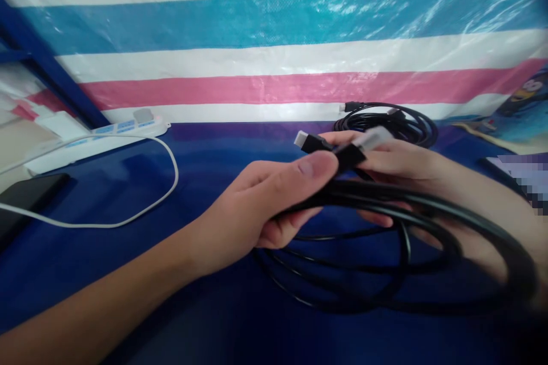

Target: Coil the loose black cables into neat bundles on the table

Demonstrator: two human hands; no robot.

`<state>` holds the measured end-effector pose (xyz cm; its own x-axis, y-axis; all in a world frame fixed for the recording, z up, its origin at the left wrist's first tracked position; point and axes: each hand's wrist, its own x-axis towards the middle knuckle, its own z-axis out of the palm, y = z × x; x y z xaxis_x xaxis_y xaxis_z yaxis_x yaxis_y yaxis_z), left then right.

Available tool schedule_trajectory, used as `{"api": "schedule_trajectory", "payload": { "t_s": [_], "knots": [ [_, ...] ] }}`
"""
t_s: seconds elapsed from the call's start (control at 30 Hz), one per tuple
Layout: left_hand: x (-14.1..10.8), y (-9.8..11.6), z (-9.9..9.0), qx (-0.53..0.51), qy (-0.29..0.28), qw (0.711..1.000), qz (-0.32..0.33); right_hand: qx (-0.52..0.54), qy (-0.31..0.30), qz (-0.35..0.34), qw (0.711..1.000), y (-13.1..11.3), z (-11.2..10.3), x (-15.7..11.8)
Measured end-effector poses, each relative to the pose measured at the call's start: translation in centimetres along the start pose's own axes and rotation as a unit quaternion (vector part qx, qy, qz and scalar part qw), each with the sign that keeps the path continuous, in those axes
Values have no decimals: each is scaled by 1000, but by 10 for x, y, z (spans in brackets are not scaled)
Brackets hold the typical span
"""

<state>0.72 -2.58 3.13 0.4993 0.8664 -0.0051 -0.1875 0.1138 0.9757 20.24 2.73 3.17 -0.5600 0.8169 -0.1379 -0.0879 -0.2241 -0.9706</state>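
Observation:
A black cable point(432, 199) hangs in wide loops above the blue table. My left hand point(274, 199) is closed round the bundled loops, its thumb pressing by a black plug point(350, 157) with a blurred light end. Behind it, a second black plug point(314, 142) with a silvery tip points left, near the fingertips of my right hand point(402, 162). My right hand is behind the loops, with its fingers bent round part of the cable; the loops hide some of its palm.
Another coiled black cable point(385, 122) lies at the table's back edge. A white power strip point(98, 140), a white cord point(176, 174) and a dark flat device point(32, 199) are at the left. A striped sheet point(257, 23) hangs behind.

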Motion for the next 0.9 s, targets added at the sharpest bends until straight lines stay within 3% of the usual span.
{"api": "schedule_trajectory", "payload": {
  "t_s": [0.2, 0.37, 0.43, 0.5, 0.6, 0.63, 0.67, 0.8, 0.9],
  "knots": [
    [14, -1, -1, -28, 164, 986, -24, -83, -75, -27, 993, -5, 8, -3],
    [18, -2, -9, -46, 270, 962, -3, -65, 23, -51, 996, -2, 14, 1],
    [19, -3, -12, -59, 298, 953, -1, -128, 50, -95, 986, 2, 13, 3],
    [19, -3, -15, -63, 318, 946, 8, -277, 58, -156, 946, 8, 10, 6],
    [19, -2, -19, -63, 335, 940, 19, -494, 82, -213, 839, 15, 1, 9],
    [19, -1, -20, -68, 337, 939, 20, -520, 94, -213, 822, 16, -1, 10],
    [19, 0, -20, -76, 337, 938, 19, -521, 101, -203, 823, 16, -3, 10],
    [18, 5, -22, -119, 334, 935, 29, -388, 89, -160, 903, 12, -2, 10],
    [18, 11, -29, -150, 345, 926, 45, -282, 118, -155, 939, 11, -3, 13]
  ]
}}
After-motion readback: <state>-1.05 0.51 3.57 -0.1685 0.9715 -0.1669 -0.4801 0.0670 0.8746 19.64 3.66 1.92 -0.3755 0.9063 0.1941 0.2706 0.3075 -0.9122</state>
